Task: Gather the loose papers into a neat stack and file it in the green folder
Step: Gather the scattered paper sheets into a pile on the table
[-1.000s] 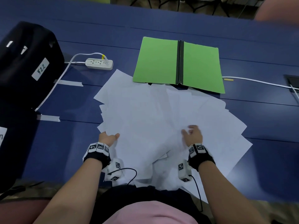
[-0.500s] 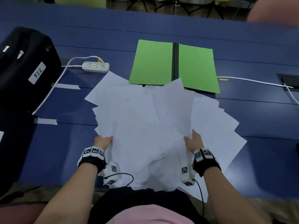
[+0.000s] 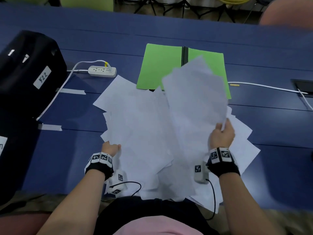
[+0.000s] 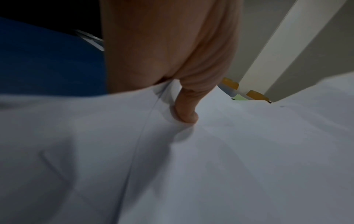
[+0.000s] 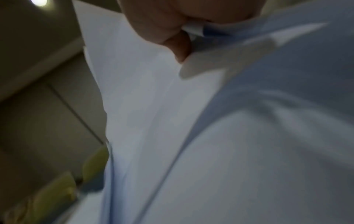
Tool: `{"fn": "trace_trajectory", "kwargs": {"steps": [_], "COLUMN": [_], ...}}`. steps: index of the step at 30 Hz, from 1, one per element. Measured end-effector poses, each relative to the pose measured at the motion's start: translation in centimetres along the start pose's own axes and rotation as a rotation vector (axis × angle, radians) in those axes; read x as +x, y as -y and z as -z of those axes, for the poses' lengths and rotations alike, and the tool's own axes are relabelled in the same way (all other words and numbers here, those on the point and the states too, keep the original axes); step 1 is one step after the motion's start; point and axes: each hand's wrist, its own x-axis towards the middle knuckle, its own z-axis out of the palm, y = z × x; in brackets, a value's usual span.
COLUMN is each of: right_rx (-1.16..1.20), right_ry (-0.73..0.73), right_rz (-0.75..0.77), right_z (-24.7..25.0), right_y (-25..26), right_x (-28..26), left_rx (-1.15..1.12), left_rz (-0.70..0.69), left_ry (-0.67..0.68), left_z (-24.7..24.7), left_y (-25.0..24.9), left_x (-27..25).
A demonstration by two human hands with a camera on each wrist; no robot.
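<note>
Now, right hand (image 3: 221, 135): pinches a lifted sheaf of papers (image 3: 194, 92), risen off the spread.
Left hand (image 3: 111, 148): thumb pins the pile's edge.
Meaning: gathering has barely begun; green folder (image 3: 160, 67) waits open.

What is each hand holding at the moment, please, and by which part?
Right hand pinches lifted sheets by their near right corner; left hand grips the pile's left edge.

I see my right hand (image 3: 221, 135) now lifting a sheaf of papers (image 3: 194, 92) higher, covering more of the green folder (image 3: 159, 65).
</note>
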Motion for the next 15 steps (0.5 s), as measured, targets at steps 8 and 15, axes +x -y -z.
{"fn": "trace_trajectory", "kwargs": {"steps": [8,15], "right_rx": [0.005,-0.148], "right_ry": [0.212,0.668], "right_rz": [-0.127,-0.152], "right_z": [-3.5,-6.3], "right_y": [0.1,-3.2], "right_x": [1.0,-5.9], "left_rx": [-0.180,-0.405], "left_rz": [0.053,0.088], "left_ry": [0.052,0.040], "left_z": [0.2,-0.4], "left_y": [0.1,0.0], "left_x": [-0.6,-0.8]}}
